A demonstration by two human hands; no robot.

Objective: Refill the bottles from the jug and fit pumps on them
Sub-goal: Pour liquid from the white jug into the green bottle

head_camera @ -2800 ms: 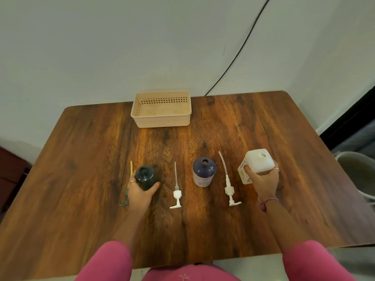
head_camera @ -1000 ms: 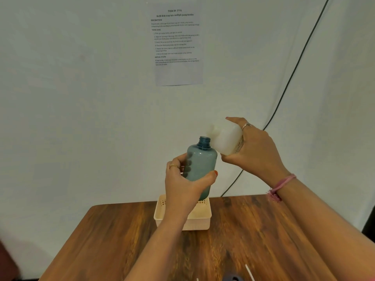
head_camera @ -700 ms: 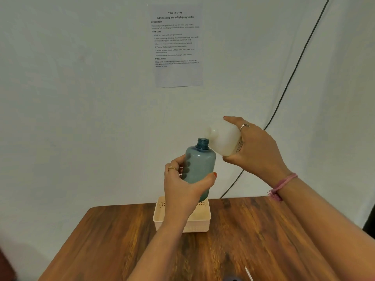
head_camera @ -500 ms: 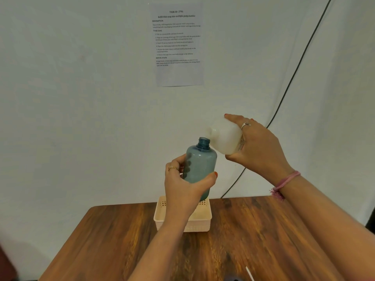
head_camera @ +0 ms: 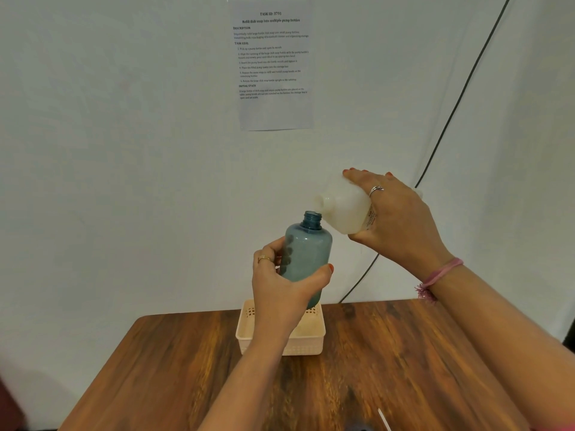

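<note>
**Jug tipped at the mouth of the first bottle**

The blue-green bottle (head_camera: 306, 253) is held upright in the air, above the far edge of the table (head_camera: 389, 362) and in front of the basket (head_camera: 312, 335). Its neck is open and bears no pump. The left hand (head_camera: 280, 287) grips its lower body, fingers curled round the back and thumb across the front.

The white jug (head_camera: 345, 206) is tilted well over to the left, its spout just above and beside the bottle's mouth, near touching. The right hand (head_camera: 395, 213) holds it from above, fingers spread over the top face and thumb under it. No stream shows between spout and mouth, and I cannot tell the level inside the bottle.

The step in hand looks like the pour into the first bottle. The next move calls for keeping the spout over the narrow neck and raising the tilt slowly, since both vessels hang unsupported and a slip would spill onto the table.

A thin white pump tube (head_camera: 384, 419) shows at the near edge; a printed sheet (head_camera: 273, 66) and a black cable (head_camera: 460, 98) are on the wall.
</note>
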